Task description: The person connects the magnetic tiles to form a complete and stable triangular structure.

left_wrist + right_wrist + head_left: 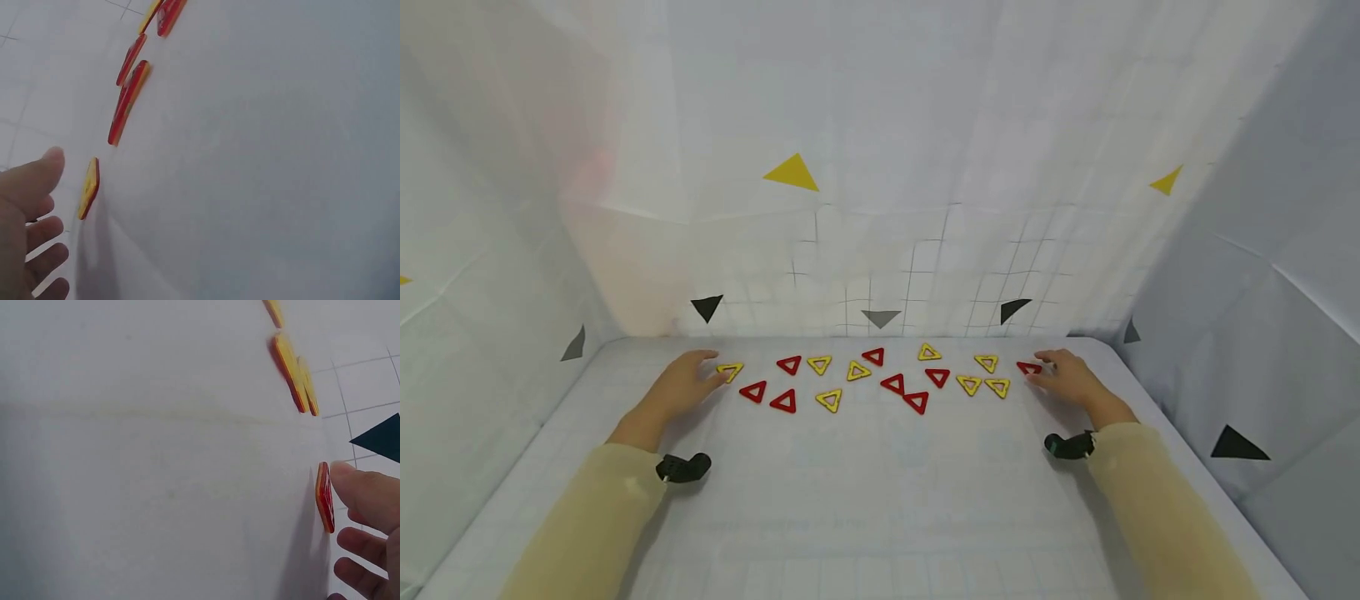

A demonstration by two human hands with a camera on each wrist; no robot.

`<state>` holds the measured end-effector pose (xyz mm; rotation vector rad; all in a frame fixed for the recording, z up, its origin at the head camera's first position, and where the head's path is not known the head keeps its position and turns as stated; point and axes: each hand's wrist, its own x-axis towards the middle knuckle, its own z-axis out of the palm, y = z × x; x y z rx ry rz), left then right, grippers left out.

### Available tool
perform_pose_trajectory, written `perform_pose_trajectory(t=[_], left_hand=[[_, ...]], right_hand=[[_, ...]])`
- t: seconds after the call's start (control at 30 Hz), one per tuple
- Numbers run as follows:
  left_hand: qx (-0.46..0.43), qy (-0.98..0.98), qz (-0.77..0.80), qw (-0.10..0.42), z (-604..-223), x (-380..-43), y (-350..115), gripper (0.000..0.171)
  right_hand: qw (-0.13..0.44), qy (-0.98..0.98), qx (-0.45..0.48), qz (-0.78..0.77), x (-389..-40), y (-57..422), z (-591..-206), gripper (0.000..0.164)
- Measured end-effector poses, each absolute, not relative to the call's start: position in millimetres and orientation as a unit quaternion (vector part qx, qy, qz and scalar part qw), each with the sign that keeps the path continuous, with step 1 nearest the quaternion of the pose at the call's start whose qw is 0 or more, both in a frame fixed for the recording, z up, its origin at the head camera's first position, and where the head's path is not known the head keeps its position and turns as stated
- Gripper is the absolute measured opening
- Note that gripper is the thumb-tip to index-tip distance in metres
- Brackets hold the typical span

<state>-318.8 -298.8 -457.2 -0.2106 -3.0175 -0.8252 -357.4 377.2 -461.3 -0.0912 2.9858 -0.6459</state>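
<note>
My left hand [683,385] is held with fingers loosely bent and thumb apart beside a yellow triangle ring [736,372], the leftmost piece. In the left wrist view this yellow triangle ring [90,189] has a red underside, and a gap shows between it and the thumb [49,170]. On the far right, my right hand [1067,382] is around a red triangle ring [1027,364], thumb and fingers spread to its sides. The right wrist view has the thumb [362,490] right at the edge of that red triangle ring [324,499], the other fingers loosely bent.
Between the hands, several red triangle rings [783,408] and yellow triangle rings [823,406] lie scattered along the back of the white table [880,492]. White sheets with printed triangles [792,172] hang behind and at both sides. Dark wrist devices [685,468] sit at both cuffs.
</note>
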Motion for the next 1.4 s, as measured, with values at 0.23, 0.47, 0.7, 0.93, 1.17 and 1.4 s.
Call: perform_pose_trajectory(t=[0.23, 0.47, 0.7, 0.93, 1.17, 1.4], left_hand=[[-0.037, -0.955, -0.294, -0.014, -464, -324, -297, 0.062], [-0.033, -0.959, -0.282, -0.015, -465, -326, -296, 0.053], [-0.039, -0.965, -0.259, -0.004, -465, -329, -294, 0.054], [-0.027, -0.966, -0.258, -0.019, -466, -329, -292, 0.050], [-0.020, -0.959, -0.282, -0.031, -463, -324, -293, 0.052], [-0.041, -0.952, -0.301, -0.037, -463, -319, -296, 0.053]], right_hand=[[0.055, 0.967, -0.009, -0.249, -367, 380, -468, 0.065], [0.064, 0.966, -0.014, -0.251, -370, 385, -472, 0.061], [0.056, 0.968, -0.027, -0.242, -372, 386, -471, 0.057], [0.063, 0.967, -0.022, -0.244, -370, 382, -469, 0.054], [0.077, 0.963, -0.017, -0.256, -365, 378, -464, 0.054], [0.077, 0.965, -0.023, -0.249, -357, 381, -463, 0.056]])
